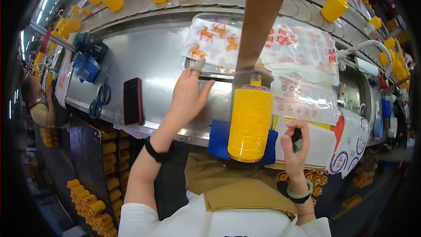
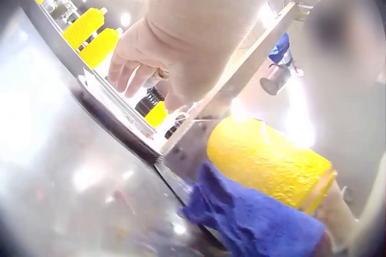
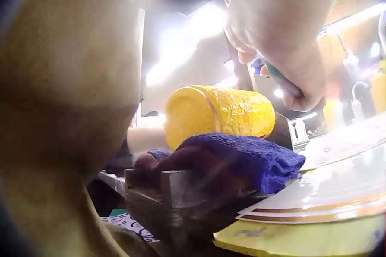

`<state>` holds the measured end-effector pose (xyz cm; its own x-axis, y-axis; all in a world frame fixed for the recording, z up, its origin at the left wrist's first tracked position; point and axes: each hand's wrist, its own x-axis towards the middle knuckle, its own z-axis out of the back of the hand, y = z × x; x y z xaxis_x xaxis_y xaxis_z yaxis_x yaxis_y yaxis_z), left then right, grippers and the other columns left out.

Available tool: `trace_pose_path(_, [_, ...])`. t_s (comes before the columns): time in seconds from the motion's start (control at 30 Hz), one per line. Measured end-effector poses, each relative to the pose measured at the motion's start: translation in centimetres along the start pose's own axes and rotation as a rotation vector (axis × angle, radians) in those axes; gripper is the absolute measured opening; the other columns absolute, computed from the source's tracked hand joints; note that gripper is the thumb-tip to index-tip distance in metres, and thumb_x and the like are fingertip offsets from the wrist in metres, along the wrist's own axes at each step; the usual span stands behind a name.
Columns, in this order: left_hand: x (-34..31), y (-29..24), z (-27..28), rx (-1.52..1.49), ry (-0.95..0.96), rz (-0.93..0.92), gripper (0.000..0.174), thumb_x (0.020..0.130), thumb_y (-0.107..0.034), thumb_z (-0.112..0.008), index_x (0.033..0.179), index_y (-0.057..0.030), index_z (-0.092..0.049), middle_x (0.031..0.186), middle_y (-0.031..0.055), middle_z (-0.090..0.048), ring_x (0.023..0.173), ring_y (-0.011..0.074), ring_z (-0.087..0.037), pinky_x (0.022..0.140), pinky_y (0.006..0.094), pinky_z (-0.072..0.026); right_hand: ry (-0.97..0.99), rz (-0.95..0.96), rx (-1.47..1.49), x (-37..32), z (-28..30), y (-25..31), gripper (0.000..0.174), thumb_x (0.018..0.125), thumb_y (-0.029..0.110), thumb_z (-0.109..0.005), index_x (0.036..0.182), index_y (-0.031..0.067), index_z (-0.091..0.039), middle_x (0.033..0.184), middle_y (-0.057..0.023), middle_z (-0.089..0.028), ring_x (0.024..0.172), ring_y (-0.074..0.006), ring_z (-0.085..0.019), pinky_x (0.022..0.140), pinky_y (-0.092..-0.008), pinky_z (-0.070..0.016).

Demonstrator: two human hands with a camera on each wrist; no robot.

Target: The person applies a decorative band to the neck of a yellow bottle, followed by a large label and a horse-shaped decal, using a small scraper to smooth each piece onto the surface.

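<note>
One shallow rectangular metal tray [image 1: 213, 70], beyond the bottle. Glossy yellow textured cylindrical bottle [image 1: 250, 123]: on its side on folded blue fabric cloth [image 1: 219, 139]. Clear neck only in head view; block under cloth only in right wrist view. Left hand [image 1: 188, 94] open, near tray. Right hand [image 1: 296, 151] curled round small dark-green object [image 3: 277, 76].

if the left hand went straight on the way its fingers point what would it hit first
Probably the white sheet with orange figures, on the metal tray ahead of the left hand; finger height is unclear.
</note>
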<state>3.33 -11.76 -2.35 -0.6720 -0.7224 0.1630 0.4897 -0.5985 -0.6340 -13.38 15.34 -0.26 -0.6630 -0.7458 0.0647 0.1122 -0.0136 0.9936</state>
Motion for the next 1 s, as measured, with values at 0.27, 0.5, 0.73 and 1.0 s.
trace_pose_path(0.27, [4.2,2.3,-3.7,0.382,0.117,-0.202,0.062,0.090,-0.048,-0.072,0.109,0.0102,-0.069,0.133,0.0262,-0.061,0.126,0.0388,-0.055,0.113,0.0476,-0.0384,0.026,0.032,-0.108,-0.2,-1.5,0.9,0.020,0.094,0.007,-0.067,0.113,0.0036,-0.061,0.090,-0.0002,-0.051,0.079,-0.0090,-0.047,0.072,-0.0240,-0.0391])
trace_pose_path(0.5, [4.2,3.8,-1.9,0.387,0.145,-0.289,0.025,0.082,-0.014,-0.071,0.106,-0.0046,-0.071,0.092,0.0173,-0.070,0.097,0.0355,-0.067,0.092,0.0460,-0.0513,0.043,0.034,-0.180,-0.8,-1.3,0.5,0.020,0.093,0.007,-0.069,0.111,0.0026,-0.062,0.090,-0.0022,-0.053,0.079,-0.0110,-0.049,0.072,-0.0258,-0.0413])
trace_pose_path(0.73, [3.5,1.6,-0.8,0.245,-0.019,-0.282,0.022,0.080,-0.001,-0.076,0.101,-0.0061,-0.077,0.085,0.0151,-0.072,0.078,0.0330,-0.069,0.074,0.0402,-0.0541,0.199,0.380,-0.463,-1.4,-1.6,1.8,0.055,0.071,0.033,-0.093,0.113,0.0074,-0.068,0.092,-0.0094,-0.059,0.078,-0.0253,-0.057,0.069,-0.0337,-0.0492])
trace_pose_path(1.0, [-4.4,-9.8,1.1,-0.200,-0.182,-0.349,0.053,0.078,0.003,-0.081,0.130,-0.0034,-0.068,0.094,0.0043,-0.077,0.073,0.0144,-0.070,0.071,0.0270,-0.0561,0.101,0.211,-0.332,0.0,-1.0,2.7,0.036,0.085,0.014,-0.077,0.117,0.0022,-0.065,0.092,-0.0087,-0.056,0.078,-0.0209,-0.052,0.070,-0.0314,-0.0455])
